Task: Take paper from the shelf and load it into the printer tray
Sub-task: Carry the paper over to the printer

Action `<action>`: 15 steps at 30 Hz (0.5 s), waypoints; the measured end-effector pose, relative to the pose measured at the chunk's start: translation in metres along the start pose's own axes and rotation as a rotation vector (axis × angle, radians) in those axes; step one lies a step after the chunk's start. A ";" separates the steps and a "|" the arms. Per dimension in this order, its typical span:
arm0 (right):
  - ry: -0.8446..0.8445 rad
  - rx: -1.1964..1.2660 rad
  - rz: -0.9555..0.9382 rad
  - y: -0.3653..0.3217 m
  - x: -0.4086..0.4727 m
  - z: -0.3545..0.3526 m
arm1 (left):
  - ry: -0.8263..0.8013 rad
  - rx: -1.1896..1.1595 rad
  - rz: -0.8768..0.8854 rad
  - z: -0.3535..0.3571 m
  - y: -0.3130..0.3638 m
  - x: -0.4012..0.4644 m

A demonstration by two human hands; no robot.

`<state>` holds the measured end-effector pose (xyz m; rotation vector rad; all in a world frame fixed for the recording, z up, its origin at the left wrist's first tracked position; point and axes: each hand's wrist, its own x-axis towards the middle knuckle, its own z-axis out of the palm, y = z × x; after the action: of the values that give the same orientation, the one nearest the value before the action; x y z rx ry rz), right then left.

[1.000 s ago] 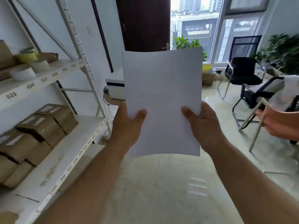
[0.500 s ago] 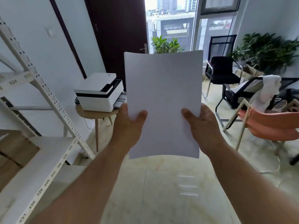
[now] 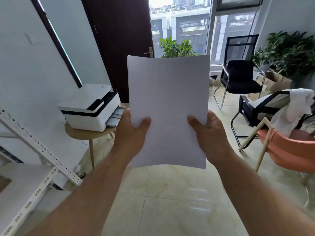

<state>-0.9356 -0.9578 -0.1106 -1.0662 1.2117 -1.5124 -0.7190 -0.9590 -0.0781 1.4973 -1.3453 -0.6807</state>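
A thin stack of white paper stands upright in front of me, held at its lower half. My left hand grips its left edge with the thumb on the front. My right hand grips the right edge the same way. The white printer with a black band sits on a small round wooden table to the left of the paper. Its tray sticks out toward the right, just left of my left hand.
The white metal shelf with numbered labels runs along the lower left. A dark door stands behind the printer. Black chairs, an orange chair and potted plants fill the right side. Tiled floor lies ahead.
The view has swung right, away from the shelf: its boxes left the frame and the printer came into view and grew nearer. Both hands keep the same grip on the paper.
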 end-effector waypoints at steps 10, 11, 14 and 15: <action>-0.068 -0.032 0.010 0.024 0.147 0.035 | 0.051 -0.025 -0.035 0.045 -0.031 0.133; -0.083 -0.031 0.003 0.026 0.163 0.041 | 0.059 -0.031 -0.036 0.048 -0.034 0.149; -0.103 -0.041 0.001 0.031 0.206 0.056 | 0.071 -0.038 -0.044 0.057 -0.040 0.190; -0.106 -0.043 0.000 0.032 0.220 0.059 | 0.073 -0.035 -0.044 0.059 -0.041 0.203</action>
<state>-0.9241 -1.1877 -0.1136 -1.1598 1.1755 -1.4173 -0.7075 -1.1732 -0.0976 1.5126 -1.2429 -0.6680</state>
